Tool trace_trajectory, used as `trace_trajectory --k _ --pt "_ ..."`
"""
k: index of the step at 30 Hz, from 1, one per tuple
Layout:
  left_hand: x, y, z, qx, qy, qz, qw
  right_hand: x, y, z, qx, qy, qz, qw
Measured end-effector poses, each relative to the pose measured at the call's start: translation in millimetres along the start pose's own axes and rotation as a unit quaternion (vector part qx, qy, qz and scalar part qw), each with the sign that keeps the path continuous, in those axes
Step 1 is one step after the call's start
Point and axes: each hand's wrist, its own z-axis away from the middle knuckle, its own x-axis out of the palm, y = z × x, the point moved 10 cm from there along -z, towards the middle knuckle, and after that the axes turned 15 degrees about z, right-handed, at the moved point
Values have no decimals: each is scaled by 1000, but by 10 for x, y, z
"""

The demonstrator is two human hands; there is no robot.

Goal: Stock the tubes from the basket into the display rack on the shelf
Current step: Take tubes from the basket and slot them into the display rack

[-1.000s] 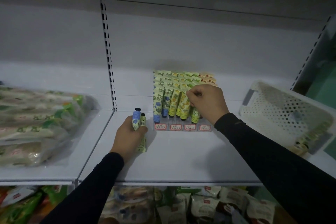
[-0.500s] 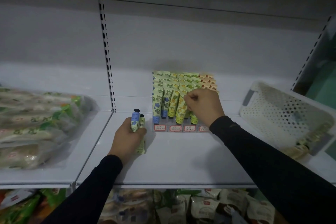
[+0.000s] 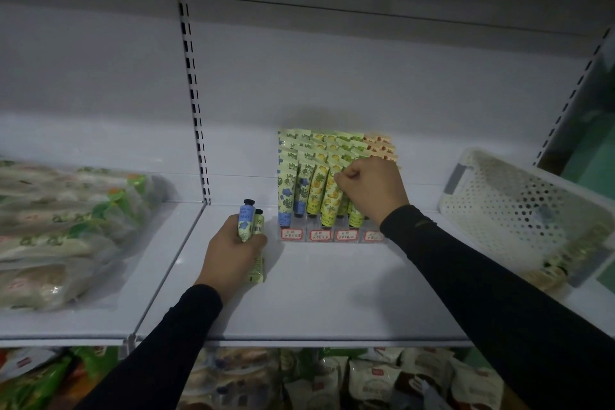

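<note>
Centrally on the white shelf, a clear display rack is set against the back panel, and it is filled with rows of upright tubes in blue-flowered, yellow and orange prints, caps downward. Four small price labels are fixed along the rack's front edge. The right hand is held at the front rows on the rack's right side, its fingers curled tightly at the top edge of a yellow tube; whether that tube is actually pinched cannot be told, since the fingertips are hidden. The left hand is rested on the shelf just left of the rack, and two tubes are gripped in it: a blue-flowered tube with a dark cap pointing up, and a pale green tube beside it whose flat end reaches the shelf below the palm. Both arms are covered by black sleeves. At the right end of the shelf a white perforated basket is seen tilted, with more tubes lying in its lower corner. On the neighbouring shelf to the left, clear-wrapped packages are stacked, and bagged goods are seen on the level below.
</note>
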Motion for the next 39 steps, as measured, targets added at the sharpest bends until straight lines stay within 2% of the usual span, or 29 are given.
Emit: trace_trajectory --k 22,29,35,39 --pt "-1 18 14 -7 6 -8 1000 37 -83 -46 -31 -53 28 998" --pt "-3 36 33 -9 8 -9 1000 -51 -78 -30 -26 -43 7 999" --pt "-9 20 22 -12 12 -5 1000 -213 28 49 12 2 -8 1000" --pt "-56 -21 0 -36 22 49 998 -216 -172 267 -38 1 -63 997"
